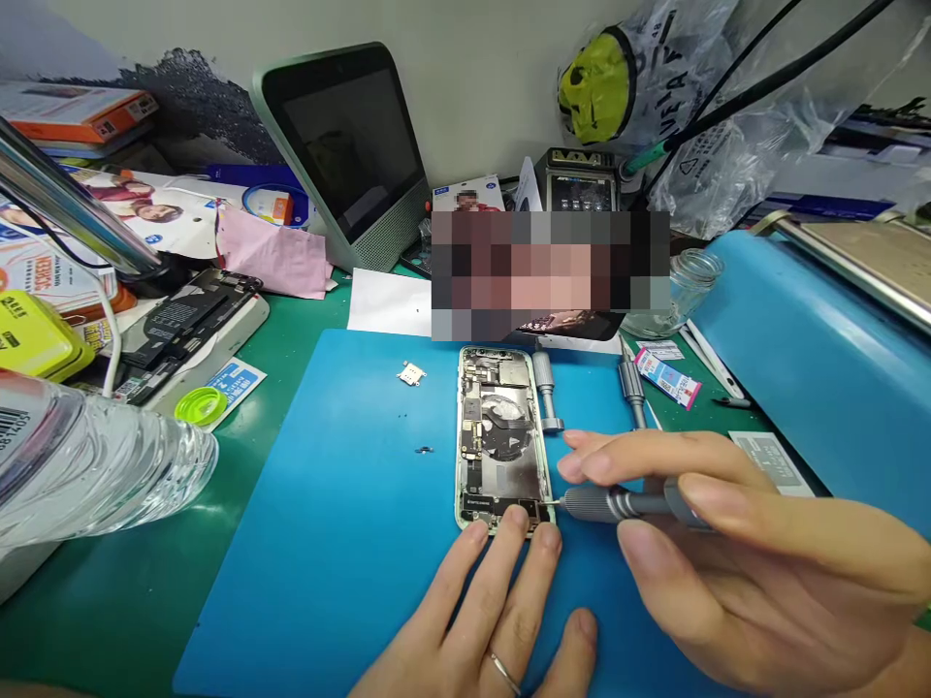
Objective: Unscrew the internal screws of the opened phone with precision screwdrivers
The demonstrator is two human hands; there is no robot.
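An opened smartphone lies on a blue mat, its circuit board and inner parts exposed. My left hand rests with fingers spread, the fingertips on the phone's near end; a ring is on one finger. In my right hand a grey precision screwdriver is held between thumb and fingers, nearly level, its thin tip at the phone's lower right edge. Left of the phone lie a small metal plate and a tiny dark part. Another grey screwdriver lies along the phone's right side.
A further screwdriver and a small tube lie at the right. A clear bottle stands left, near a lime cap and another opened phone. Behind are a screen device and a glass jar.
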